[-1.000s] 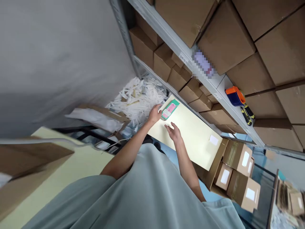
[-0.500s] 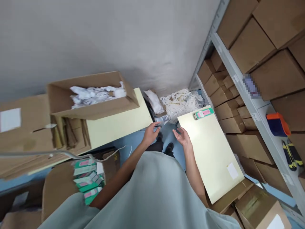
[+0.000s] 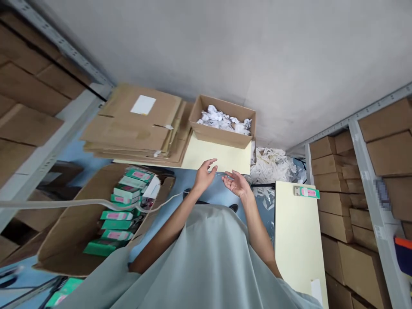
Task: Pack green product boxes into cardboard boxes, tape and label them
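My left hand is in the middle of the view with thumb and fingers apart, in front of the pale yellow table. Close to its right, my right hand is turned palm up, fingers curled around a small, thin, clear or shiny object too small to name. That object reaches toward my left hand; whether my left fingers touch it is unclear. Behind my hands, an open cardboard box holds crumpled white paper.
Flattened cartons are stacked on the table's left. A large box of green packets stands lower left, crossed by a white cable. A second pale table bears a green packet. Shelves of boxes flank both sides; paper scraps lie beyond.
The view has swung left, bringing the left shelf and the whole packet box into sight. My hands have come closer together, and the thin object now shows between them.
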A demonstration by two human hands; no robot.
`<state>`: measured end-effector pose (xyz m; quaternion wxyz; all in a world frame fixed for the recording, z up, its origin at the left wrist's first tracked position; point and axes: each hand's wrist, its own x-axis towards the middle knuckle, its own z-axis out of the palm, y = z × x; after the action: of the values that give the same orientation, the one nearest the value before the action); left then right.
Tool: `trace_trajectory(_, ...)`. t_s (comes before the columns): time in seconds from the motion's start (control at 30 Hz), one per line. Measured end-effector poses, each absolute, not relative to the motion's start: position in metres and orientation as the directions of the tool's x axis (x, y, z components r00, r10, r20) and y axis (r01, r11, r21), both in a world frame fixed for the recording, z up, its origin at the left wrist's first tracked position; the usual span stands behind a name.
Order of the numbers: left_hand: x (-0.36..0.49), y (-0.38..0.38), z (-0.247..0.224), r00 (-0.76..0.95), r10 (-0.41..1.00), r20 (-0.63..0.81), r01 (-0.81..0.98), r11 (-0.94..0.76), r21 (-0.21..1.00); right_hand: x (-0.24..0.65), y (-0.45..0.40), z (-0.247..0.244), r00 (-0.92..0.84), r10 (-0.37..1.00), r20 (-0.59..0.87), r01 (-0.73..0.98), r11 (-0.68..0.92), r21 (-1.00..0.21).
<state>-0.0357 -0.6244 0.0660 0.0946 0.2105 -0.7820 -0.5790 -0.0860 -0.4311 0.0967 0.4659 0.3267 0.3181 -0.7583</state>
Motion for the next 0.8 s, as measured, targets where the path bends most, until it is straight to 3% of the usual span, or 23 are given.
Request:
trace_trajectory(0.23, 0.009, -0.813, 0.036, -0.740, -0.648, -0.179, -0.199, -0.043, 0.979, -0.082, -0.621, 0.089, -0.287, -0.508, -0.812, 0.951, -0.250, -0.180)
trace_trajectory(0.4, 0.038, -0.913, 0.022, -0.628, -0.692, -0.355, -0.270, -0.234, 0.934, -0.080, -0.729, 0.082, -0.390, -0.404, -0.827, 0.921, -0.155, -0.359)
trace_trajectory(0.53, 0.047, -0.953, 0.010, -0.567, -0.694, -0.442, -0.309, -0.318, 0.896, -0.083, -0.795, 0.069, -0.505, -0.276, -0.818, 0.842, 0.050, -0.537)
trace_trajectory(0.8, 0.066, -0.973, -0.007, -0.537, -0.644, -0.546, -0.359, -0.411, 0.838, -0.092, -0.849, 0.044, -0.597, -0.179, -0.782, 0.735, 0.267, -0.623)
